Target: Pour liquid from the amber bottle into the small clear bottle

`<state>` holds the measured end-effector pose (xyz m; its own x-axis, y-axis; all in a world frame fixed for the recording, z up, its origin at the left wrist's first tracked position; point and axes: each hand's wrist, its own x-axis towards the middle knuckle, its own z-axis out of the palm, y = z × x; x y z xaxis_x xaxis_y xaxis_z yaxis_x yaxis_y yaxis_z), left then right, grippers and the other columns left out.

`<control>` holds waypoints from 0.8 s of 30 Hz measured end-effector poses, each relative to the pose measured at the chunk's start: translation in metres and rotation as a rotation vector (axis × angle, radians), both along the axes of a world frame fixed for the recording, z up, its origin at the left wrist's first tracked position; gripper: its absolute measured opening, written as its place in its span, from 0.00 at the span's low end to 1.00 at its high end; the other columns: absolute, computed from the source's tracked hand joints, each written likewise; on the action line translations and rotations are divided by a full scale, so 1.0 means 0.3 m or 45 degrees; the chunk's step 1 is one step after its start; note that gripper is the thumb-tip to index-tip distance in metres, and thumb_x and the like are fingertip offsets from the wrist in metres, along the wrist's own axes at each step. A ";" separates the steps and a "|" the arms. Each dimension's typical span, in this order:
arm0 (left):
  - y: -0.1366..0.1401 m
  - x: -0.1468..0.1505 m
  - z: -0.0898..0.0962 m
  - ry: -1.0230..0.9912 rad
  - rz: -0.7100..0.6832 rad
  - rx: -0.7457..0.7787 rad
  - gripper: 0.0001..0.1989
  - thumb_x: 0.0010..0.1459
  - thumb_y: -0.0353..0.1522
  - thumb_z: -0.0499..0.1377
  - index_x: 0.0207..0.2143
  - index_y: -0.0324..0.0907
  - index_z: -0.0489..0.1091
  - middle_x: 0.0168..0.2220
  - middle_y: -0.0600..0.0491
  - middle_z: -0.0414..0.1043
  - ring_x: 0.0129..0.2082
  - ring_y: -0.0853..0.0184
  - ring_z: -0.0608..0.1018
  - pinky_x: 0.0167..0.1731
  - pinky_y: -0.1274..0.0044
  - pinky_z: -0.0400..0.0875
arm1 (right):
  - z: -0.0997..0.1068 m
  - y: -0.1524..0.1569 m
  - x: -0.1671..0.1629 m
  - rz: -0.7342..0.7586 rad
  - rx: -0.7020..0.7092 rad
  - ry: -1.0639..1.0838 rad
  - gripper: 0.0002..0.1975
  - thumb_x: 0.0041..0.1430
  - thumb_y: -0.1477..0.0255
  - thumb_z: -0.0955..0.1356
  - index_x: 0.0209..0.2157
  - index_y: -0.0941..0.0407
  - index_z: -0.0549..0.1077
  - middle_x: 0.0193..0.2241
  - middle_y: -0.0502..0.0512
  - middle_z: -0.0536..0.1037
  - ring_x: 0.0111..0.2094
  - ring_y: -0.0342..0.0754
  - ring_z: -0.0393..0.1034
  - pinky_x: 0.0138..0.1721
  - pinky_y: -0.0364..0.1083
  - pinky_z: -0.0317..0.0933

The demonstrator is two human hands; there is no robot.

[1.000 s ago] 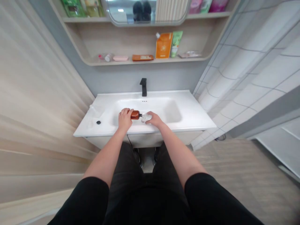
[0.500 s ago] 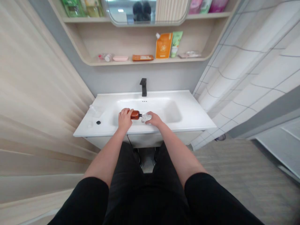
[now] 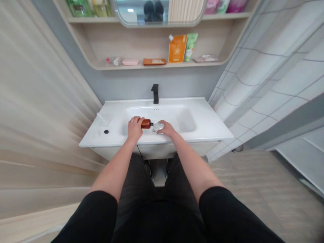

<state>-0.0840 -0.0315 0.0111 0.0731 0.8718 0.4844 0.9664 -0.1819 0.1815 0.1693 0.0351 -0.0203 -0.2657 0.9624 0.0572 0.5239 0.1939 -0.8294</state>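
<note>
Orange pouch [image 3: 177, 49], upper middle of the frame, has a pale emblem and print, and the green tube [image 3: 191, 46] leaning by it is printed too, but both too small to read from here. Left hand [image 3: 135, 128], frame centre, has its fingers wrapped round a brown bottle [image 3: 146, 124] lying sideways over the sink [image 3: 186, 122], dark neck pointing right. Right hand [image 3: 167, 129], just right of it, has fingers partly curled, gripping a clear container [image 3: 157, 127] at that neck; can't tell if they touch.
</note>
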 end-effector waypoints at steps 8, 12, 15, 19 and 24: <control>-0.002 0.002 0.006 -0.013 0.013 -0.017 0.31 0.64 0.24 0.57 0.69 0.44 0.73 0.65 0.38 0.74 0.68 0.45 0.72 0.64 0.57 0.66 | -0.004 -0.005 0.005 0.018 0.021 0.057 0.34 0.39 0.69 0.83 0.51 0.49 0.77 0.42 0.48 0.83 0.47 0.58 0.78 0.55 0.55 0.71; 0.006 0.007 0.003 -0.042 0.031 -0.057 0.29 0.64 0.27 0.60 0.68 0.44 0.72 0.64 0.38 0.76 0.65 0.46 0.75 0.65 0.58 0.66 | -0.005 -0.004 0.003 0.024 0.021 0.122 0.36 0.38 0.67 0.84 0.52 0.50 0.76 0.41 0.48 0.82 0.45 0.57 0.78 0.54 0.55 0.71; 0.019 0.006 -0.006 -0.089 0.056 -0.113 0.32 0.61 0.32 0.68 0.67 0.41 0.70 0.63 0.37 0.77 0.62 0.44 0.78 0.65 0.58 0.67 | -0.012 -0.002 0.004 0.015 0.018 0.199 0.37 0.38 0.65 0.84 0.52 0.49 0.74 0.41 0.48 0.81 0.42 0.55 0.77 0.51 0.54 0.71; 0.038 -0.001 -0.019 -0.201 0.155 -0.163 0.40 0.54 0.41 0.76 0.65 0.39 0.69 0.56 0.36 0.80 0.56 0.42 0.82 0.60 0.59 0.72 | -0.025 0.004 0.009 0.004 0.022 0.296 0.37 0.38 0.62 0.83 0.51 0.48 0.71 0.39 0.46 0.79 0.39 0.53 0.75 0.49 0.53 0.71; 0.037 -0.016 -0.002 -0.460 0.356 -0.122 0.40 0.48 0.48 0.79 0.57 0.42 0.71 0.52 0.38 0.80 0.56 0.43 0.82 0.58 0.61 0.76 | -0.028 0.004 0.010 0.007 0.006 0.419 0.38 0.38 0.60 0.81 0.51 0.48 0.68 0.38 0.45 0.76 0.38 0.51 0.73 0.46 0.51 0.70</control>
<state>-0.0887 -0.0203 0.0105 -0.3294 0.8763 0.3517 0.8476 0.1104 0.5190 0.1721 0.0364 -0.0288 -0.2377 0.9604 0.1453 0.2264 0.2003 -0.9532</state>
